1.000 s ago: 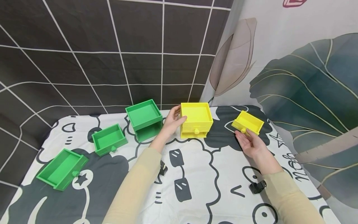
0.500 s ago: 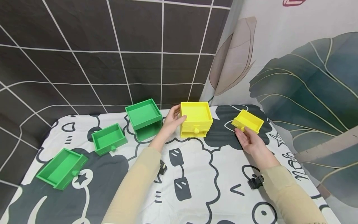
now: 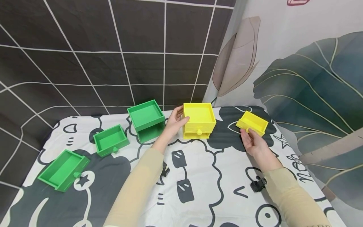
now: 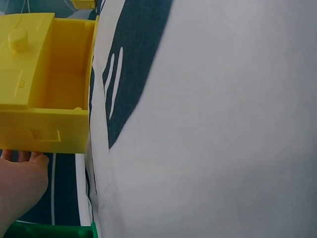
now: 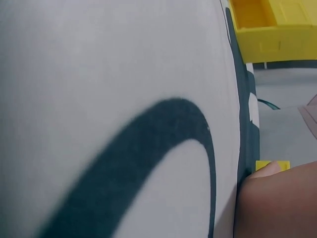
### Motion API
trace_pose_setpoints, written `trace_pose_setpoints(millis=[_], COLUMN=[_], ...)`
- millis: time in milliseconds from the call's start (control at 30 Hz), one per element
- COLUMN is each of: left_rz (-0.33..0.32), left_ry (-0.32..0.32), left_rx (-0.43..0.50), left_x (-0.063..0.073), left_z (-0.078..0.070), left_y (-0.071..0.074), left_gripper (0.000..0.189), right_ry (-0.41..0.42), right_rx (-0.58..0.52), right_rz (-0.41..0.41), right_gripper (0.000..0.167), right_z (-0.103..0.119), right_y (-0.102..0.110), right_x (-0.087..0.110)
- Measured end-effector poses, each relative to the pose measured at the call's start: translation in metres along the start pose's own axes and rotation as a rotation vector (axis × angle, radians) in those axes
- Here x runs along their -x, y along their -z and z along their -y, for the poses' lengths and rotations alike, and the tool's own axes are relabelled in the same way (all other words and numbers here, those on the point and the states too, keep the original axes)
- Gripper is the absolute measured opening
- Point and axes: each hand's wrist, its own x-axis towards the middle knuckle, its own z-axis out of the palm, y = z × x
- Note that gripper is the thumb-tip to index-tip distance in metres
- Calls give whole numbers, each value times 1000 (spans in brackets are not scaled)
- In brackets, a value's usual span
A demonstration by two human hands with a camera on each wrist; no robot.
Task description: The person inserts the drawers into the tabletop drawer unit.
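My left hand (image 3: pixel 173 123) rests on the left side of a yellow drawer cabinet (image 3: pixel 199 113), its thumb near the top edge. In the left wrist view, fingertips touch the cabinet's side wall (image 4: pixel 59 131). One knobbed drawer (image 4: pixel 20 62) sits in the upper slot, and the lower compartment (image 4: pixel 69 69) stands bare. Farther right, my right hand (image 3: pixel 256 146) pinches the round knob at the front of a loose yellow drawer (image 3: pixel 253 121) lying on the cloth. The right wrist view shows only a small yellow part of this drawer (image 5: pixel 277 164) behind the hand.
Left of the yellow cabinet stands a green cabinet (image 3: pixel 146 115) with an open lower compartment. Two loose green drawers, one nearer the cabinet (image 3: pixel 109 140) and one farther left (image 3: pixel 62 170), lie on the patterned cloth (image 3: pixel 204 189). A dark gridded curtain (image 3: pixel 99 69) hangs behind.
The right hand's thumb and fingers have closed in on the drawer's knob, and the loose yellow drawer has shifted slightly right. The left hand and yellow cabinet have stayed in place.
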Motion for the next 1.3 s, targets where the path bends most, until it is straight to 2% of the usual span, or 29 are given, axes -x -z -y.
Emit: trace_pose_setpoints(millis=[467, 833, 1300], left_rz=[-4, -13, -14], left_ry=[23, 21, 14], left_rx=[-2, -10, -3], left_x=[0, -1, -1], left_z=[3, 3, 1], left_y=[-1, 0, 0], left_gripper=[70, 69, 68], right_ry=[38, 16, -8], right_rx=[15, 65, 145], right_rz=[0, 13, 25], right_gripper=[13, 10, 9], right_z=[-3, -9, -29], right_y=[3, 7, 9], right_x=[3, 10, 26])
